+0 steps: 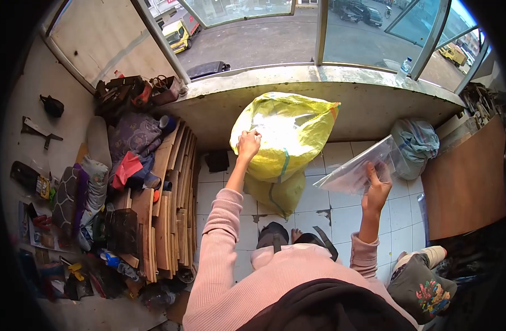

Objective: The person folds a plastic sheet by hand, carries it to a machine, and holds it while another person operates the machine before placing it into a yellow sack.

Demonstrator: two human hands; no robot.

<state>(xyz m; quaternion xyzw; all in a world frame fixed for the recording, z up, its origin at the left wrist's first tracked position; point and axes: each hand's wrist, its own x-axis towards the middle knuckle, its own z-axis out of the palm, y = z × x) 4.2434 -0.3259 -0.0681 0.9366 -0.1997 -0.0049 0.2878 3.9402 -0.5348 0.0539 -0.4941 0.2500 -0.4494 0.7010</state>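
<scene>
My left hand (pixel 249 144) was closed on the left rim of the yellow sack (pixel 283 157), its fingers bent over the edge; my right hand (pixel 376 187) grasped the clear plastic sheet (pixel 349 171), thumb on the near face, the other fingers partly hidden. The sack stood on the white tiled floor (pixel 346 212) in front of me, between my feet and the low wall (pixel 209 118) beneath the windows. Its long axis ran from the wide mouth down to the floor, the mouth facing upward; one corner of the rim, marked with orange, pointed up and to the right, while a bottom corner pointed back toward my feet. A bluish stripe followed this length down the near side. The pale, glaring matter within the mouth could not be identified. The plastic sheet was held to the right of the sack and apart from it, its long axis slanting from upper right to lower left, with the narrow tip directed toward the sack. Beyond my right hand, a tied bluish bundle (pixel 414 146) rested near the wall; to my left, wooden boards (pixel 173 204) stood on edge in a row, their long edges running roughly toward the wall.
</scene>
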